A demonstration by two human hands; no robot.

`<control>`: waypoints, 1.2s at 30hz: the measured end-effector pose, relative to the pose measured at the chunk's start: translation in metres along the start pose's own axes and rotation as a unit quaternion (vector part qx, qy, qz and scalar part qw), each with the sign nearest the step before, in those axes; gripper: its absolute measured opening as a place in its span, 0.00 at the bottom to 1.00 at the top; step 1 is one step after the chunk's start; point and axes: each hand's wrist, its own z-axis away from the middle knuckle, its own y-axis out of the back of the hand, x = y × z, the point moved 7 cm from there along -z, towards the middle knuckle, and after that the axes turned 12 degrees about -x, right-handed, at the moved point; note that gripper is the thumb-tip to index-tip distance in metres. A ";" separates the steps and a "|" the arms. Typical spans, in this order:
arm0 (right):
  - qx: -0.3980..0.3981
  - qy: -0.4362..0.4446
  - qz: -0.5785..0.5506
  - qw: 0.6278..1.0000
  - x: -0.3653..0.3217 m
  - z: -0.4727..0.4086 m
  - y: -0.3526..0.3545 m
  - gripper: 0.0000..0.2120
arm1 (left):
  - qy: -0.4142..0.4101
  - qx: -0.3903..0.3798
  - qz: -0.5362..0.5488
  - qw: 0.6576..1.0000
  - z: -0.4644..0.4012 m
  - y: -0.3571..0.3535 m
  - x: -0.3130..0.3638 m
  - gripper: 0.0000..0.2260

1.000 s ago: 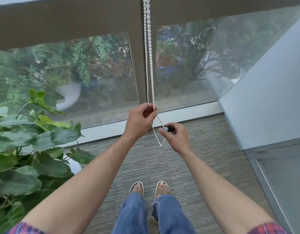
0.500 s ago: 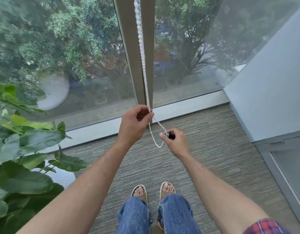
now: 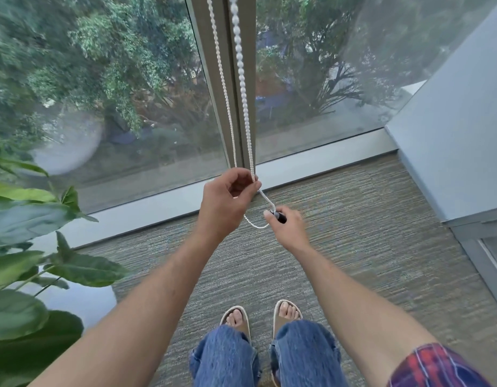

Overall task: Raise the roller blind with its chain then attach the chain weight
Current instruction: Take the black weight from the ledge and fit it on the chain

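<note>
- Head view: one second ago the edge of the blind crossed the top of the glass; now it is out of sight above, so the raising seems done and you are on the weight step.
- Your left hand (image 3: pixel 227 203) is in the same place, its grip pinching both strands of the bead chain (image 3: pixel 243 88) just in front of the window frame (image 3: pixel 213 79).
- Your right hand (image 3: pixel 288 227) is lower and just beside it, its grip closed around the small dark chain weight (image 3: pixel 281 217), which touches the bottom loop of the chain.
- Both forearms reach forward over the carpet (image 3: pixel 353 233).
</note>
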 end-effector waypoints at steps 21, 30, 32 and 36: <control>-0.081 -0.147 -0.225 0.960 0.082 -0.063 -0.103 0.16 | -0.069 -0.008 -0.022 0.997 -0.006 -0.002 -0.049 0.05; -0.107 -0.118 -0.257 0.953 0.067 -0.070 -0.113 0.15 | -0.071 -0.015 -0.037 0.997 -0.007 -0.014 -0.065 0.07; -0.115 -0.106 -0.251 0.955 0.058 -0.066 -0.111 0.16 | -0.063 -0.016 -0.039 0.997 -0.007 -0.013 -0.066 0.07; -0.133 -0.073 -0.192 0.969 0.040 -0.055 -0.098 0.25 | -0.039 -0.024 -0.034 0.998 -0.002 -0.015 -0.062 0.06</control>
